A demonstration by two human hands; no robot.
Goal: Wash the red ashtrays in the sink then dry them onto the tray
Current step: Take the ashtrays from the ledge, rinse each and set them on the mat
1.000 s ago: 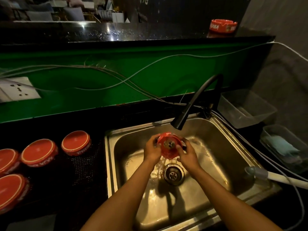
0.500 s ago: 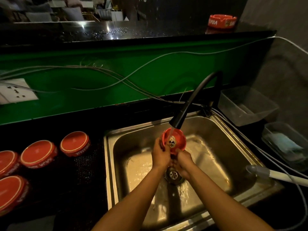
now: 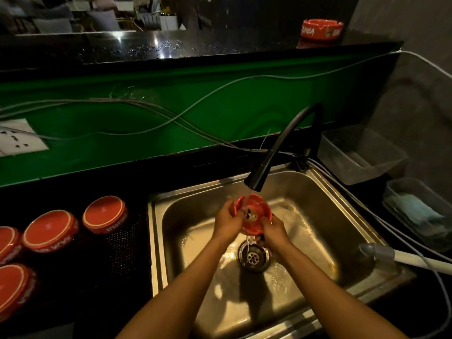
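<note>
A red ashtray (image 3: 254, 211) is tilted on edge under the black faucet's spout (image 3: 255, 181), over the steel sink (image 3: 318, 192). My left hand (image 3: 227, 222) grips its left rim and my right hand (image 3: 274, 231) holds its lower right rim. Water runs off it toward the drain (image 3: 253, 258). Several red ashtrays lie upside down on the dark perforated tray (image 3: 124, 236) left of the sink, the nearest (image 3: 105, 214) by the sink's corner. One more red ashtray (image 3: 321, 29) stands upright on the upper black counter.
Loose cables run along the green backsplash (image 3: 220, 113) and past the sink's right side. Two clear plastic tubs (image 3: 359, 152) (image 3: 420, 211) stand right of the sink. A grey-tipped white hose (image 3: 381, 253) lies across the sink's right rim. A wall socket (image 3: 17, 138) is at left.
The ashtray stays under the spout while both hands shift their grip around it and turn it. The view has tilted slightly.
</note>
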